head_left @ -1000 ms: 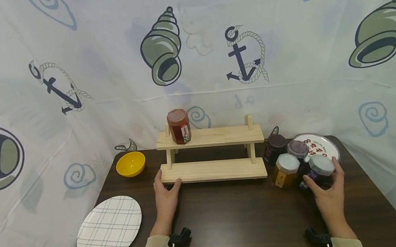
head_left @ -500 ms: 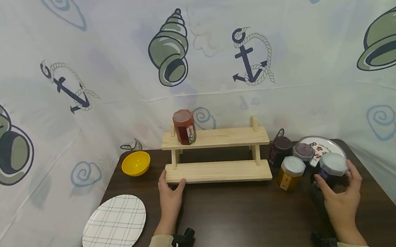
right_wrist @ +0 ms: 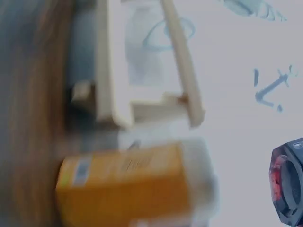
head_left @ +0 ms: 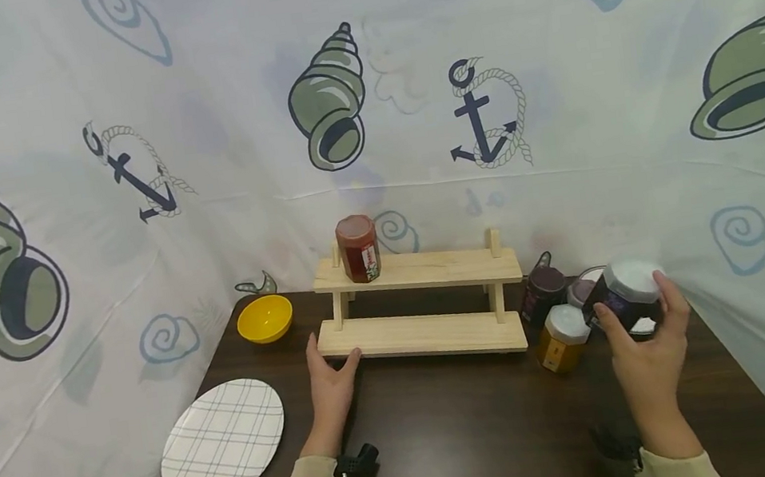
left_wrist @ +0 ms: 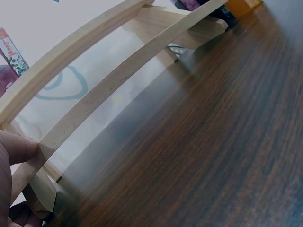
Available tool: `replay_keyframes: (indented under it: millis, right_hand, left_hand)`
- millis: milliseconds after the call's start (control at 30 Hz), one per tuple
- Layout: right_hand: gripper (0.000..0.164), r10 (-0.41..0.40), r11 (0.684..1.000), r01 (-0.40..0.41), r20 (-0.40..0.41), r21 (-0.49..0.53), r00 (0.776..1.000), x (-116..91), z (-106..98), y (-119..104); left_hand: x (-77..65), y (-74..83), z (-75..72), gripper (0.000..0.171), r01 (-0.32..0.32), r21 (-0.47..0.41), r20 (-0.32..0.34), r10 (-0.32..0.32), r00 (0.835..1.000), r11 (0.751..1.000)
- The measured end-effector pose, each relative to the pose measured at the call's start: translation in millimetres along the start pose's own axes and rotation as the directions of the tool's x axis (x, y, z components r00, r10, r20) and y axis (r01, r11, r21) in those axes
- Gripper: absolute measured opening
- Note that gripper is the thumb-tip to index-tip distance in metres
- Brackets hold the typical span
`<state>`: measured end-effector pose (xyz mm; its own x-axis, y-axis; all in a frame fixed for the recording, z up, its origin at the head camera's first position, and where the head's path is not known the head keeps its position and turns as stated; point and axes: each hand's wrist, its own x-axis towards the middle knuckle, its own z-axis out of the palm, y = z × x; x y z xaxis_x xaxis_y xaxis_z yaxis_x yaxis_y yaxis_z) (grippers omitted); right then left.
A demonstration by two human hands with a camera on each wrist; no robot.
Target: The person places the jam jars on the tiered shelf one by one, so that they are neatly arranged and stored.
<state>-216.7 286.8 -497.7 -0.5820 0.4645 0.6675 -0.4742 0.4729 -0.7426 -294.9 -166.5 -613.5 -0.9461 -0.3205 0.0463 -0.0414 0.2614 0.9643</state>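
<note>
My right hand (head_left: 653,368) grips a dark hexagonal jar with a white lid (head_left: 627,288), thumb on its left and fingers round its right, above the table. In the right wrist view, the bottom of this dark jar (right_wrist: 289,182) shows at the right edge. My left hand (head_left: 332,394) holds the left end of the lower board of a two-tier wooden shelf (head_left: 424,334). In the left wrist view its thumb (left_wrist: 21,147) presses on the board's edge; the other fingers are mostly hidden. A red jar (head_left: 358,250) stands on the upper tier at left.
Right of the shelf stand an amber jar with a white lid (head_left: 563,340), a dark jar (head_left: 542,290) and a partly hidden purple-lidded jar (head_left: 580,293). A round white plate lies behind them. At left are a yellow bowl (head_left: 265,319) and a checked oval plate (head_left: 224,443).
My right hand has lifted the dark white-lidded jar off the table, up and slightly left, and tilted it. My left hand stays on the shelf.
</note>
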Motion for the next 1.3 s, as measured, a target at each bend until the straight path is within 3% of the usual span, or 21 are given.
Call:
replay_keyframes:
  millis: [133, 300, 500, 667, 800, 1100, 1300]
  right_hand:
    - [0.095, -0.048, 0.998, 0.044, 0.063, 0.054, 0.997, 2, 32, -16]
    - [0.094, -0.015, 0.996, -0.002, 0.185, 0.089, 0.983, 3, 80, -30]
    - [0.091, -0.031, 0.999, 0.020, 0.300, 0.038, 0.953, 1, 136, -30]
    - [0.090, -0.013, 1.000, 0.020, 0.367, -0.016, 0.930, 6, 171, -28]
    - [0.087, 0.030, 1.000, -0.028, 0.415, -0.009, 0.909, 13, 192, -32]
    - [0.086, 0.112, 0.988, -0.150, 0.452, 0.049, 0.885, 17, 221, -32]
    - [0.087, 0.107, 0.994, -0.109, 0.480, -0.024, 0.870, 12, 233, -30]
  left_hand:
    - [0.0, -0.8, -1.6, 0.103, 0.014, 0.012, 0.002, -0.014, 1.000, 1.000]
    - [1.4, -3.3, -1.2, 0.100, -0.001, 0.016, 0.003, 0.001, 1.000, 1.000]
    - [1.2, -7.3, 0.3, 0.099, -0.001, 0.026, -0.007, 0.001, 1.000, 1.000]
    - [0.4, -6.6, 1.9, 0.098, -0.016, 0.023, 0.006, 0.016, 1.000, 1.000]
    - [1.3, -3.2, 1.1, 0.096, -0.024, 0.016, 0.002, 0.023, 1.000, 1.000]
    - [1.5, -1.5, -0.5, 0.094, -0.043, 0.022, -0.004, 0.043, 0.999, 0.999]
    - [-0.5, 0.3, -1.4, 0.093, -0.042, 0.019, -0.005, 0.042, 0.999, 0.999]
